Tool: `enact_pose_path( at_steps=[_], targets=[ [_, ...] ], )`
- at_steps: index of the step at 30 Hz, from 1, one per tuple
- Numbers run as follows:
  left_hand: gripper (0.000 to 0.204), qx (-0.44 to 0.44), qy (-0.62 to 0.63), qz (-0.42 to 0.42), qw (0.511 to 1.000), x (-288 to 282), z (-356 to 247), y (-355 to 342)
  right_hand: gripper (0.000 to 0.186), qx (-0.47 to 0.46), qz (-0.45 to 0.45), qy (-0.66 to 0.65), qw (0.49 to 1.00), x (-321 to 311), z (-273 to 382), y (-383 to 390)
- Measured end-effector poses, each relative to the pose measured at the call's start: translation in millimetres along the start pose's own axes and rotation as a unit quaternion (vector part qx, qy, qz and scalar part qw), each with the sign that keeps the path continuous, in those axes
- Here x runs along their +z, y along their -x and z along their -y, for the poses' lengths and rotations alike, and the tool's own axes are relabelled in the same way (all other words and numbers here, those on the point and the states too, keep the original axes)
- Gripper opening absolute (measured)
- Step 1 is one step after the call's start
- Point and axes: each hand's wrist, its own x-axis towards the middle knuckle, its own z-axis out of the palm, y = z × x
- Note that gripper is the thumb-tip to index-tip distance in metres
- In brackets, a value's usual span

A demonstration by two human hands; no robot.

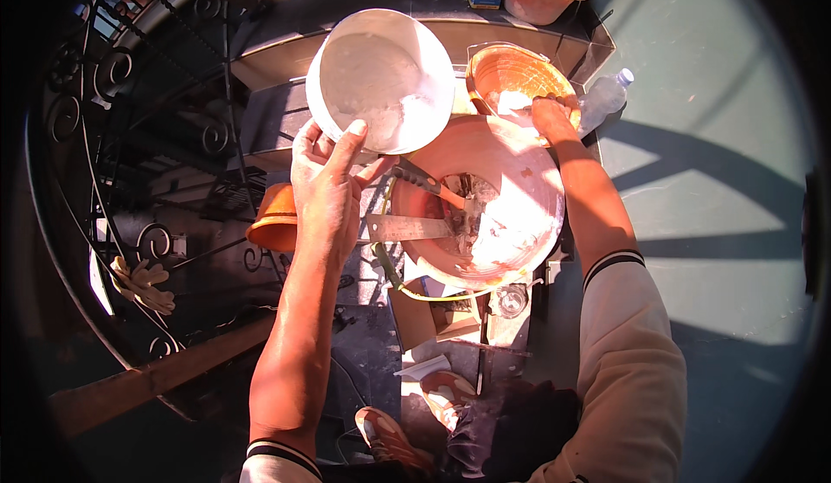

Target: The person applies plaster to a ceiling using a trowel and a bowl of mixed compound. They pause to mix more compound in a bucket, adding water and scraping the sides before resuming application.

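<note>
Work status: the left hand (331,167) grasps the white tub (322,85) at its lower edge, with the thumb over the rim and the other fingers behind the wall. The tub is in the upper centre of the frame, raised clear of the large pale bucket (544,193) in the centre, its opening toward the viewer. The right hand (557,112) is at the near right rim of the orange bucket (486,59), upper right of centre. Whether it grips the rim or an object inside cannot be determined.

Progress, as judged: picking up the tub is complete. Its inside carries a whitish layer and no deep fill, so any filling appears still outstanding. White matter (514,100) remains in the orange bucket. The flat metal blade (411,228) and the tool with a grey and orange handle (426,183) lean in the large bucket, out of hand; work with them appears pending or paused.

Visibility limits: the right fingertips are hidden at the orange bucket. Glare washes out the right side of the large bucket, so the depth and texture of its contents are unclear. The working ends of both tools merge with dark residue. The container (541,3) at the upper right is cut off by the frame edge.
</note>
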Motion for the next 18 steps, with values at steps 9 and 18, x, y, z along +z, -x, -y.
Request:
enact_pose_path(
  at_steps=[9,18],
  targets=[
    [0.062,-0.004,-0.012,0.003,1.0,2,-1,0,0.028,-0.02,-0.063,0.003,0.998,13,-1,-5],
    [0.065,0.005,-0.026,0.016,1.0,0,4,-2,0.034,-0.007,-0.042,-0.078,0.996,-11,9,16]
  ],
)
